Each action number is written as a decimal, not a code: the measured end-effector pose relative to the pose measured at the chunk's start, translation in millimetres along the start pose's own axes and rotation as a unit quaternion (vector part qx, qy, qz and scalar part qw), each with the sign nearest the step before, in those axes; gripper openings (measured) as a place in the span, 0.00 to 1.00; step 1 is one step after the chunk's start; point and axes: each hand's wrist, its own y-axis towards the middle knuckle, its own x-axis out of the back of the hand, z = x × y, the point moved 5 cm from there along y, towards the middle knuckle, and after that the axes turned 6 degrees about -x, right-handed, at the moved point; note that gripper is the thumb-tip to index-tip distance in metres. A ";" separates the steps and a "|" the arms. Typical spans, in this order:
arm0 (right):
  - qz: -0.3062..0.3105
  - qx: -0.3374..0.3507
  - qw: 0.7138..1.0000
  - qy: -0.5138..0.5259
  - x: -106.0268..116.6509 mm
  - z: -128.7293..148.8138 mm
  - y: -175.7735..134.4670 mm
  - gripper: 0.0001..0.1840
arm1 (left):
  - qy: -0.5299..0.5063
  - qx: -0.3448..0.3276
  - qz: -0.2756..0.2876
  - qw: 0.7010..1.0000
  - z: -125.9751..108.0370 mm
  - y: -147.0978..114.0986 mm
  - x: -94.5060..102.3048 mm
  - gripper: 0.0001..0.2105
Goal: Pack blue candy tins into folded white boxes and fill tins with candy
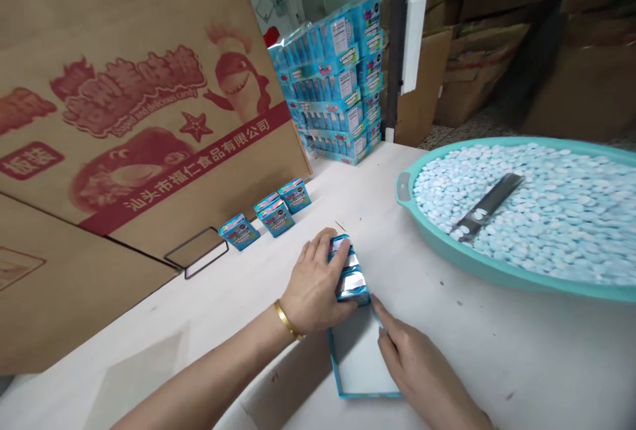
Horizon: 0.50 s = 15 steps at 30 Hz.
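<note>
My left hand (318, 281), with a gold bracelet at the wrist, lies over small blue candy boxes (352, 279) at the far end of a shallow tray (365, 357). Its fingers curl around their far side and the thumb is on the near side. The tray has a white inside and a blue rim, and its near part is bare. My right hand (410, 350) is closed at the tray's right rim, index finger and thumb on that side wall. Several similar candy boxes (276, 218) stand upright beyond my left hand.
A large turquoise tub (477, 264) of pale blue candies holds a dark flat scoop-like strip (489, 208). Stacked filled display trays (328, 85) stand at the back. A big printed carton (149, 85) borders the left, with a thin black wire frame (196, 251) before it.
</note>
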 end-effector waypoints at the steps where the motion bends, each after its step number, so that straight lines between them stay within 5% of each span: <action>1: 0.007 -0.006 1.000 0.000 -0.4 -2.8 1.4 0.30 | -0.002 -0.010 0.022 1.000 6.6 2.5 1.7 0.47; 4: 0.021 -0.022 1.000 -0.004 -2.6 -8.9 3.2 0.30 | -0.003 -0.002 0.026 1.000 49.0 12.5 20.4 0.52; 7: 0.009 -0.019 1.000 -0.002 -5.9 -10.1 1.9 0.29 | 0.097 0.138 -0.065 0.984 125.3 23.7 48.9 0.56; 10: -0.026 -0.026 0.999 -0.002 -9.8 -12.4 1.0 0.29 | 0.156 0.252 -0.034 0.955 191.6 27.8 52.1 0.56; 12: -0.042 -0.029 0.999 -0.002 -12.7 -15.7 1.8 0.29 | 0.155 0.266 0.002 0.951 211.2 24.9 45.7 0.46; 15: -0.015 -0.019 1.000 -0.012 -18.0 -21.4 4.9 0.30 | 0.154 0.203 0.004 0.967 201.0 16.3 39.1 0.32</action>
